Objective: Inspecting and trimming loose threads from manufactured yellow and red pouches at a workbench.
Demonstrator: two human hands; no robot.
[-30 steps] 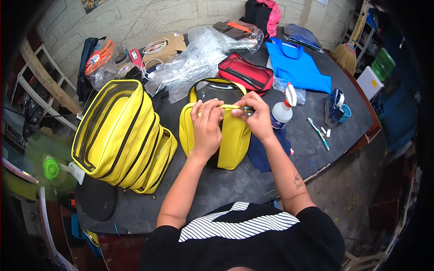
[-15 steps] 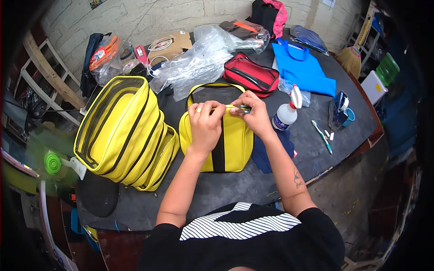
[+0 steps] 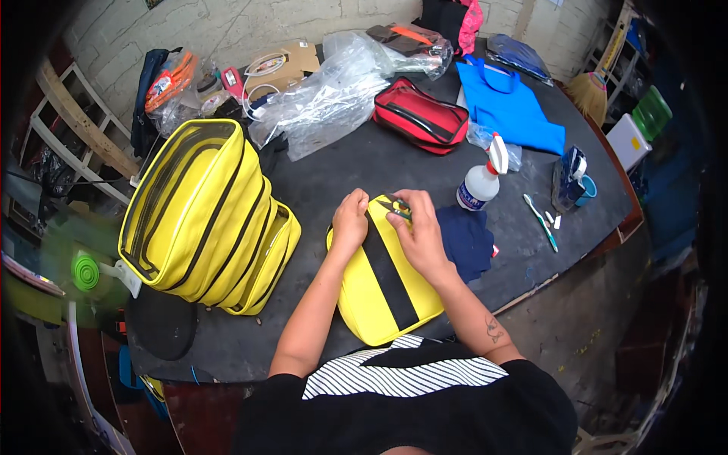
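Observation:
A yellow zip bag (image 3: 390,279) with a black band down its middle lies tilted on the table, close to my body. My left hand (image 3: 351,221) is closed at its far left edge, fingers pinched on the bag's rim. In my right hand (image 3: 419,231) is a pair of small thread snips (image 3: 396,206) with dark pointed blades, held over the far end of the bag beside the band. Left of my arms stands a stack of nested yellow bags (image 3: 220,220) with clear mesh tops and black zips.
Right of the bag are a dark blue cloth (image 3: 468,244), a white spray bottle (image 3: 481,184) and a toothbrush (image 3: 541,222). Farther back lie a red bag (image 3: 422,117), a blue tote (image 3: 516,114) and clear plastic wrap (image 3: 330,98). A black oval piece (image 3: 159,326) sits at the near left.
The yellow bag has come nearer to me and turned at a slant; its mesh lid no longer shows. Both hands moved nearer with it, and the snips are now more visible.

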